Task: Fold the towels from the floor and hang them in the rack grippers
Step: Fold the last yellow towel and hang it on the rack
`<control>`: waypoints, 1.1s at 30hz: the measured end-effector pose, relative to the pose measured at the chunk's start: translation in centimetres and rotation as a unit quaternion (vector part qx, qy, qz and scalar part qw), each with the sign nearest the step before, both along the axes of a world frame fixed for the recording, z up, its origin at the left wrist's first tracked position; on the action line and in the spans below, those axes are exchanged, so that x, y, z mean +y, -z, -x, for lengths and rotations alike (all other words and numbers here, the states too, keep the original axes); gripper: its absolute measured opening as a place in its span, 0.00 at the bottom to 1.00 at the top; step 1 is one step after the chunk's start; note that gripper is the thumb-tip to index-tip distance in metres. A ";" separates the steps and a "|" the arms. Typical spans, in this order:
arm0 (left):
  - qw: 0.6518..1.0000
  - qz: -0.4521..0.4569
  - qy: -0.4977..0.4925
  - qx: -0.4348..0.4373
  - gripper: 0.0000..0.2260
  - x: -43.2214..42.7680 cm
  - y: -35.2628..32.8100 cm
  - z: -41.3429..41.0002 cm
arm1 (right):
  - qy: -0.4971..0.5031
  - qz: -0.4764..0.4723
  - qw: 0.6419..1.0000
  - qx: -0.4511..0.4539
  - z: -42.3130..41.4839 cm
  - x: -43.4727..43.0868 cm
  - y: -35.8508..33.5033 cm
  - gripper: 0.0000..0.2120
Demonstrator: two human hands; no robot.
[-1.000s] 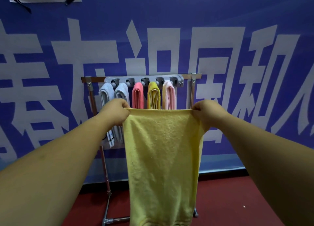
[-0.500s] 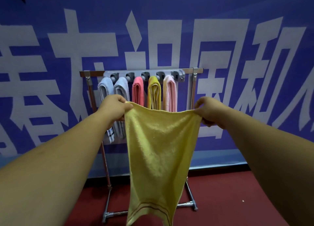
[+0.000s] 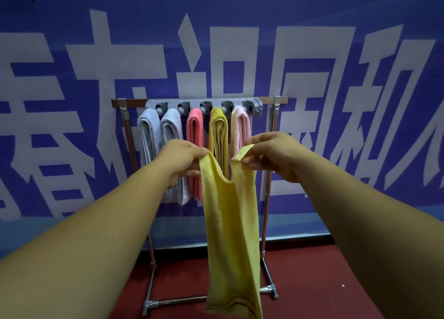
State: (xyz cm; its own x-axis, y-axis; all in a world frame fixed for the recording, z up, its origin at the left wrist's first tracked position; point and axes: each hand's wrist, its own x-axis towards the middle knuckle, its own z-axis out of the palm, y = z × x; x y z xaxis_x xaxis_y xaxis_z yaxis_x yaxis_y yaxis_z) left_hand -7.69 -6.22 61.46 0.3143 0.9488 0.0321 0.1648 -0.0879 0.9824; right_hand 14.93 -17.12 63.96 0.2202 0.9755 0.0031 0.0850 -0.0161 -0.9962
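Observation:
A pale yellow towel (image 3: 231,227) hangs lengthwise in front of me, its top edge sagging into a V between my hands. My left hand (image 3: 181,161) pinches its left top corner and my right hand (image 3: 271,154) pinches the right one, the two held close together. Behind them stands a metal rack (image 3: 269,210) with a grey gripper bar (image 3: 204,105) along its top rail. Several folded towels hang from the bar: two light blue (image 3: 158,136), one coral pink (image 3: 195,136), one mustard yellow (image 3: 218,131) and one pale pink (image 3: 240,126).
The rack stands on a dark red floor (image 3: 312,282) against a blue banner wall (image 3: 312,54) with large grey characters. The rack's base tubes (image 3: 177,300) and feet lie low in front of the wall.
My hands have come together, so the spread yellow towel has folded in half lengthwise and its top edge has dropped into a V. The view has moved closer to the rack.

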 end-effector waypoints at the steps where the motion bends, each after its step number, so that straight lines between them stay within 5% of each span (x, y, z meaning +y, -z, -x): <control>1: 1.000 0.003 0.004 -0.009 0.08 -0.4 0.1 -0.6 | -0.005 -0.008 1.000 -0.025 0.4 -0.1 0.3 0.10; 13: 0.988 0.062 0.008 -0.140 0.06 -5.1 5.0 -3.6 | 0.104 -0.107 0.954 -0.259 3.0 -1.0 6.8 0.01; 33: 0.987 0.008 0.084 -0.135 0.07 -6.1 7.8 -1.4 | 0.139 -0.107 0.957 -0.230 5.4 0.0 9.8 0.09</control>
